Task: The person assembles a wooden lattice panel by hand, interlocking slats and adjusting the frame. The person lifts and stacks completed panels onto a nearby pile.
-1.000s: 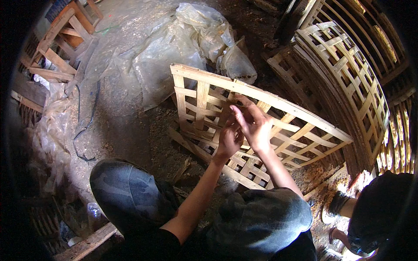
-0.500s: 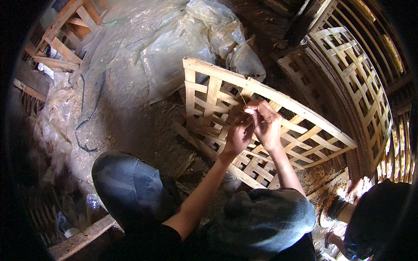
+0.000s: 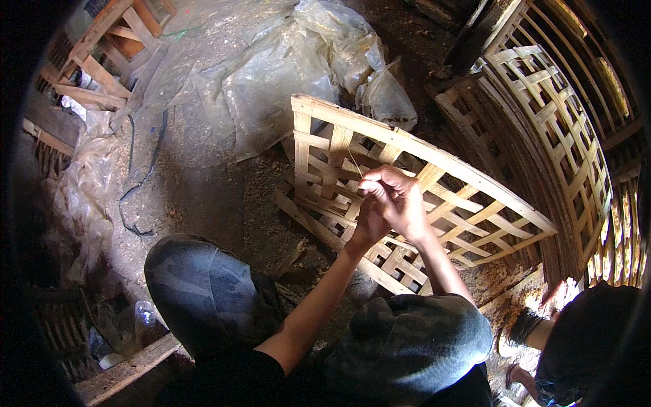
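A woven bamboo lattice panel (image 3: pixel 427 139) with a pale wooden rim stands tilted in front of me, its lower edge by a second slatted piece (image 3: pixel 308 222). My right hand (image 3: pixel 405 203) is closed in a pinch, and a thin pale strand (image 3: pixel 354 163) sticks up from its fingertips. Just below and against it is my left hand (image 3: pixel 369 225), its fingers curled and mostly hidden behind the right one. What the left fingers hold cannot be made out. Both hands are in front of the panel's lattice, near its upper middle.
Crumpled clear plastic sheeting (image 3: pixel 278 81) lies beyond the panel. Stacked lattice panels (image 3: pixel 553 115) lean at the right. A wooden frame (image 3: pixel 102 81) stands far left, near a dark cord (image 3: pixel 139 186). Another person's leg (image 3: pixel 539 332) is at the lower right.
My right hand has shifted slightly left and turned over the left hand, covering more of it. The strand now leans from a lower, more leftward point. The panel has shifted slightly.
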The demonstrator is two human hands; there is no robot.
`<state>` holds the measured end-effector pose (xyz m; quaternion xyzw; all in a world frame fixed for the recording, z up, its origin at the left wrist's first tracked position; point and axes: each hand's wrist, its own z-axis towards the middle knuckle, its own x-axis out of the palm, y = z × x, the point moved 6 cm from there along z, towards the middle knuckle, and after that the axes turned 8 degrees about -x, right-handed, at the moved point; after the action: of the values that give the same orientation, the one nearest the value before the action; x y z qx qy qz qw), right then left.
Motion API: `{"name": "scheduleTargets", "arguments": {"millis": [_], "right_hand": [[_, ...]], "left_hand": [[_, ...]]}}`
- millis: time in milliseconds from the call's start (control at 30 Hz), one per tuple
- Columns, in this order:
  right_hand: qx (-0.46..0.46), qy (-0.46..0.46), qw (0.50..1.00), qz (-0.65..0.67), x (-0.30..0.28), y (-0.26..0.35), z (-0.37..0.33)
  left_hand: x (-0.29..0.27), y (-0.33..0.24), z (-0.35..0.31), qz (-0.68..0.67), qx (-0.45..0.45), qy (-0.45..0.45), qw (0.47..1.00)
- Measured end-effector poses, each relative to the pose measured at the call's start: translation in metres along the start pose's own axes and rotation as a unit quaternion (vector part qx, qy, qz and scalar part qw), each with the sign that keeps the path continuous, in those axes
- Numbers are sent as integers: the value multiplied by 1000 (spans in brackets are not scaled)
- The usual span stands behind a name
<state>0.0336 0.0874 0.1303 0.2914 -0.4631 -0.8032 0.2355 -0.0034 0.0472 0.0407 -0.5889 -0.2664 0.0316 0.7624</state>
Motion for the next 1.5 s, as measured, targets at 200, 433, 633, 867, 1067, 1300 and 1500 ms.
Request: {"name": "scheduleTargets", "arguments": {"millis": [200,433,633,867,1067,1300,1500], "right_hand": [[-50,162,985,15,36,16,-20],[-22,261,948,-179,-2,20,-34],[-77,-4,924,-375,-59,55,-27],[-82,-248,793,-551,-133,106,-49],[89,-290,873,-382,-141,71,-92],[186,-309,909,-207,-115,15,-112],[169,-333,911,-174,-114,13,-93]], "left_hand": [[-5,53,14,115,-57,41,991],[-4,4,7,289,144,20,946],[5,-11,4,376,161,41,912],[7,-18,8,296,88,57,949],[5,-18,9,273,41,39,960],[6,-21,8,332,62,28,941],[7,-24,12,322,-26,84,943]]}}
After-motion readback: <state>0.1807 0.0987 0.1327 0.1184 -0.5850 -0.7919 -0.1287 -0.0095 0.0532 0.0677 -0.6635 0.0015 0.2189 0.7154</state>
